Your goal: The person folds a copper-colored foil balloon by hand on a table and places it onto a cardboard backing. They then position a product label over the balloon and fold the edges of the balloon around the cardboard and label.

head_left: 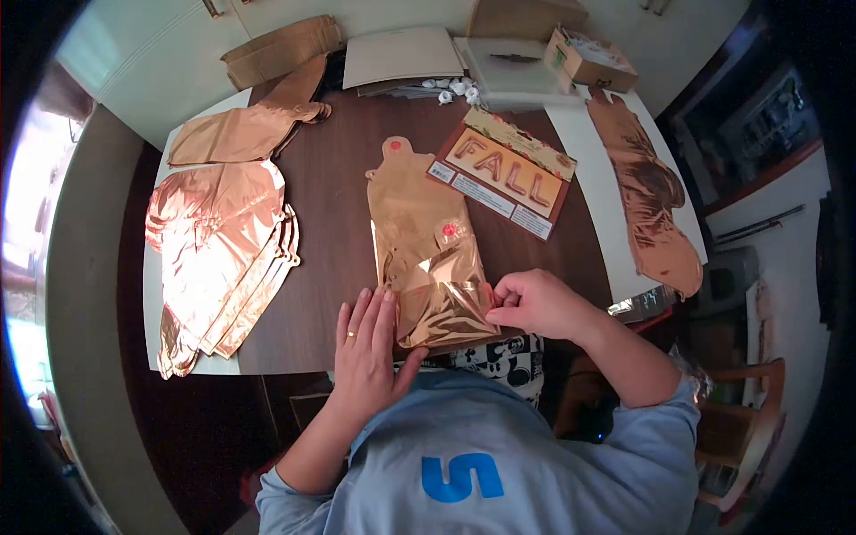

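A flat copper foil balloon (423, 201), its lower part folded over, lies on the brown table (325, 205) in front of me. My left hand (366, 343) rests at its lower left edge, fingers stretched out, a ring on one of them. At the lower right edge my right hand (530, 303) is closed in a pinch on the foil. Red round marks show on the balloon's top tab and near its middle. A printed card reading FALL (504, 169) lies just beyond, at the upper right of the balloon.
Copper foil balloons are stacked at the left (218, 214), and another foil piece (646, 192) lies at the right. Along the back are cardboard (281, 53), pale boards (401, 58), small white pieces (457, 87) and an open box (588, 61). A wooden chair (758, 428) stands at lower right.
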### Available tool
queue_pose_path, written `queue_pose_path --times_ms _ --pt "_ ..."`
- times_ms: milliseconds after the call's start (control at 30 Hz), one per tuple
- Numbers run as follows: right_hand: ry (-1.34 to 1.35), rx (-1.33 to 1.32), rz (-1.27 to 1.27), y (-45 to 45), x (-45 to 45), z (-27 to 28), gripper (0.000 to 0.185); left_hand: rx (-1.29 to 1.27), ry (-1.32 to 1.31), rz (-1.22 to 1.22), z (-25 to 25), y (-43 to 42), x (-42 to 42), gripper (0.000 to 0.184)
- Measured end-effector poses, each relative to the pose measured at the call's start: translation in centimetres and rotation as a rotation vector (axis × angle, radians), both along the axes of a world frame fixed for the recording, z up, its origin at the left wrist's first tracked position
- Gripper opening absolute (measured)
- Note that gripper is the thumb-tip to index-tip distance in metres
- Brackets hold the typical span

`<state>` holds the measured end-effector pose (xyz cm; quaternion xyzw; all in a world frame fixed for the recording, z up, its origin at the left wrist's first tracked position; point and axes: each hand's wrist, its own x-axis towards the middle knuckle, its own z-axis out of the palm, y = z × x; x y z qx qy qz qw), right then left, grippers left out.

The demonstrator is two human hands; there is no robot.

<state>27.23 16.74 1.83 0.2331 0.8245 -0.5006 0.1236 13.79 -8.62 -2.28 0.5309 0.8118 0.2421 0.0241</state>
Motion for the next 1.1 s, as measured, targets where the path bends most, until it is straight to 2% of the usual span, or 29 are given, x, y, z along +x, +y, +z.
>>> queue_pose_path --times_ms 100,300,600,700,800,900,933,1033,1100 --pt "-0.123 -0.145 -0.066 0.0 -0.2 0.7 0.025 0.005 -0.007 -0.004 -0.1 0.0 0.0 0.087" --pt "0.037 0.208 0.074 -0.5 -0.3 -0.9 0.026 0.015 0.004 0.007 -0.2 0.2 0.3 0.087" --pt "-0.002 0.227 -0.002 -1.7 -0.1 -0.2 0.03 0.014 -0.005 -0.005 -0.2 0.2 0.1 0.083" --pt "-0.019 0.355 -0.014 -2.1 0.1 -0.1 0.043 0.025 -0.029 0.023 -0.1 0.3 0.1 0.082" --pt "0.128 0.507 -0.02 -2.7 0.9 -0.3 0.06 0.02 0.124 0.077 0.2 0.4 0.8 0.081" --pt "0.166 0.569 -0.014 -3.0 1.3 -0.7 0.066 0.049 0.153 -0.136 1.3 1.2 2.0 0.078" --pt "0.202 0.609 -0.002 -3.0 1.5 -1.1 0.067 -0.011 0.117 -0.256 1.7 1.7 2.1 0.076" --pt "0.296 0.678 0.008 -2.9 1.8 -1.8 0.065 -0.098 0.192 -0.416 1.2 2.8 2.2 0.078" --pt "0.326 0.647 -0.021 -2.9 1.9 -1.9 0.061 -0.173 0.175 -0.36 0.9 2.8 2.0 0.083"
